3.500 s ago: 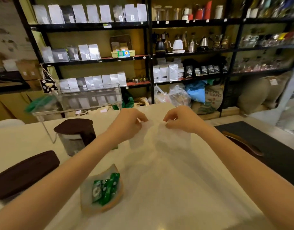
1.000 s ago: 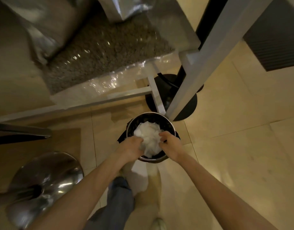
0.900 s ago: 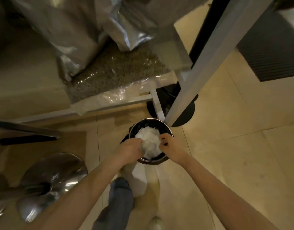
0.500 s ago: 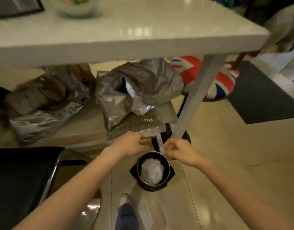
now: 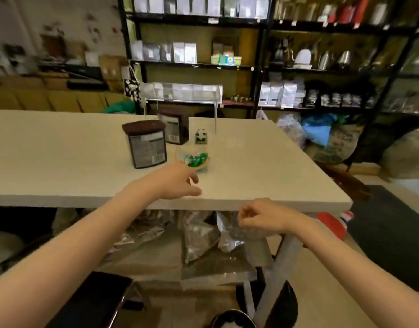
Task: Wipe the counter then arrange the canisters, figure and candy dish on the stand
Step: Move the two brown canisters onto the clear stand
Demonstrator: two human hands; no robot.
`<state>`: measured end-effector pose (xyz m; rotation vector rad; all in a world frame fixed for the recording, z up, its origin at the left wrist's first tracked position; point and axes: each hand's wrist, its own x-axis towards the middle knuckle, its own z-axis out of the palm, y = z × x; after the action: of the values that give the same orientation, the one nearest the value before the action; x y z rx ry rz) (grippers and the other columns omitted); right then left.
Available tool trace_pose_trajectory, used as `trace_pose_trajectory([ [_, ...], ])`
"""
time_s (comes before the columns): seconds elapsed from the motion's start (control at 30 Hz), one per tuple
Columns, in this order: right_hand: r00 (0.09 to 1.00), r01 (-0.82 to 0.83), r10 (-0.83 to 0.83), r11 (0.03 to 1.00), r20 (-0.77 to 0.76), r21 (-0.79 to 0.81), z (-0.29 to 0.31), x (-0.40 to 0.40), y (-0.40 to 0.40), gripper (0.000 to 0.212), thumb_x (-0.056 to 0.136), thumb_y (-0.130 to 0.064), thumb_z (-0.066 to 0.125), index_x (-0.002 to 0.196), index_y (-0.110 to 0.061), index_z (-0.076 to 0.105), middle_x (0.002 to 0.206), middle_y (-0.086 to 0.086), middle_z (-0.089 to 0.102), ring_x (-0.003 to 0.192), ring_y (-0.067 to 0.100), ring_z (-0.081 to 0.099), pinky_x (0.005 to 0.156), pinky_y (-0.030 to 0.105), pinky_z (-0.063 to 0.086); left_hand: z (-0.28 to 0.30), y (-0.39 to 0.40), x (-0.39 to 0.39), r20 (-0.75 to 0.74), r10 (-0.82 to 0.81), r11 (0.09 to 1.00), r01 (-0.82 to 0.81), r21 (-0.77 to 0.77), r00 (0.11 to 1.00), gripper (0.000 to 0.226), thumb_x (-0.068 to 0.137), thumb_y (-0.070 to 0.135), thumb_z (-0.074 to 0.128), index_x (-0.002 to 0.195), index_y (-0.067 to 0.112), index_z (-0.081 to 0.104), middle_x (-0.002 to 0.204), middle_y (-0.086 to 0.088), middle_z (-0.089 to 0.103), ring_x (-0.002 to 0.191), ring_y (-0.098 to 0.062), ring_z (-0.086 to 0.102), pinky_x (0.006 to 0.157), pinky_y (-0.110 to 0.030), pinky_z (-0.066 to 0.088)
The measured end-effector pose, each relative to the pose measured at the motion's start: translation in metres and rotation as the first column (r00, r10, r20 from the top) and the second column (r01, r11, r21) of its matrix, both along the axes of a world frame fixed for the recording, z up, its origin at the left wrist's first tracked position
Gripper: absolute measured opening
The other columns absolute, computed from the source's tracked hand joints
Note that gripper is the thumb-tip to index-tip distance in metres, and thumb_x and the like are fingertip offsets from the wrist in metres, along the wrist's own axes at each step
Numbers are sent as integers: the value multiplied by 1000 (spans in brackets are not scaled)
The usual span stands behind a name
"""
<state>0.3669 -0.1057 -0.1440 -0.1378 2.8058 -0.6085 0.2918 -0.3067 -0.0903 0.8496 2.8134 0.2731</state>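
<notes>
Two brown-lidded canisters stand on the white counter (image 5: 61, 150): the near canister (image 5: 145, 146) and the far canister (image 5: 175, 129) behind it. A small black-and-white figure (image 5: 201, 136) sits to their right. The candy dish (image 5: 196, 161) with green sweets lies in front of the figure. A clear acrylic stand (image 5: 183, 92) rises at the counter's far edge. My left hand (image 5: 177, 181) hovers over the counter's front edge just short of the dish, fingers apart and empty. My right hand (image 5: 260, 217) hangs below the counter edge, fingers loosely curled, holding nothing.
A bin (image 5: 232, 320) with a white crumpled wipe sits on the floor at the bottom edge. Silver foil bags (image 5: 203, 233) lie on a low shelf under the counter. Black shelving (image 5: 263, 67) with bags and kettles fills the back. A dark mat (image 5: 388, 233) covers the floor at right.
I dropped the crumpled wipe into the floor bin and let go. My view lifted from the floor to the counter, and both empty hands rose, the left one toward the candy dish.
</notes>
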Motion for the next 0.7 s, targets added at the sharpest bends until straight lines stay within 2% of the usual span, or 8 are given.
trace_pose_trajectory([
  [0.07, 997, -38, 39, 999, -67, 15, 26, -17, -13, 24, 85, -23, 55, 101, -8, 65, 92, 2, 61, 83, 20, 59, 78, 31, 46, 17, -15, -9, -50, 45, 998, -42, 57, 998, 43, 86, 39, 55, 123, 17, 55, 118, -5, 64, 104, -20, 60, 88, -32, 47],
  [0.17, 991, -40, 32, 997, -130, -59, 54, -48, -36, 27, 86, -23, 56, 109, -10, 59, 88, 1, 61, 76, 18, 62, 78, 33, 49, 30, -38, -24, -172, 140, 979, -110, 173, 975, 49, 84, 40, 57, 128, 21, 49, 120, -4, 63, 104, -21, 60, 89, -38, 52],
  [0.3, 973, -57, 39, 996, -226, -70, 68, -100, -60, 33, 85, -26, 56, 116, -14, 54, 100, 5, 63, 86, 19, 62, 75, 31, 48, 30, -64, -51, -327, 294, 919, -172, 354, 898, 61, 82, 40, 60, 136, 22, 37, 135, -1, 52, 120, -19, 50, 97, -35, 45],
  [0.4, 965, -66, 29, 989, -262, -136, 69, -141, -78, 37, 86, -24, 56, 122, -14, 51, 104, 5, 62, 88, 16, 56, 69, 23, 44, 19, -84, -77, -356, 385, 864, -198, 463, 852, 67, 80, 38, 63, 137, 19, 34, 137, -3, 44, 124, -20, 43, 100, -33, 41],
  [0.5, 959, -68, 7, 976, -283, -205, 60, -177, -94, 43, 87, -25, 56, 128, -15, 45, 107, 2, 60, 91, 14, 55, 70, 21, 45, 3, -97, -101, -307, 451, 829, -266, 492, 838, 86, 75, 37, 70, 142, 14, 23, 145, -7, 34, 132, -22, 33, 108, -34, 34],
  [0.6, 949, -57, -25, 967, -314, -248, 54, -206, -105, 58, 83, -26, 61, 135, -17, 36, 125, 4, 55, 103, 17, 55, 84, 28, 46, -11, -102, -120, -169, 460, 810, -333, 483, 872, 108, 69, 38, 75, 146, 13, 6, 153, -8, 22, 140, -22, 24, 113, -35, 27],
  [0.7, 956, -33, -67, 942, -285, -335, 50, -229, -108, 68, 78, -25, 67, 137, -17, 33, 128, 6, 52, 110, 21, 54, 90, 34, 48, -20, -103, -135, -70, 413, 801, -326, 503, 908, 116, 65, 31, 80, 146, 12, -1, 152, -6, 25, 135, -16, 31, 108, -30, 31],
])
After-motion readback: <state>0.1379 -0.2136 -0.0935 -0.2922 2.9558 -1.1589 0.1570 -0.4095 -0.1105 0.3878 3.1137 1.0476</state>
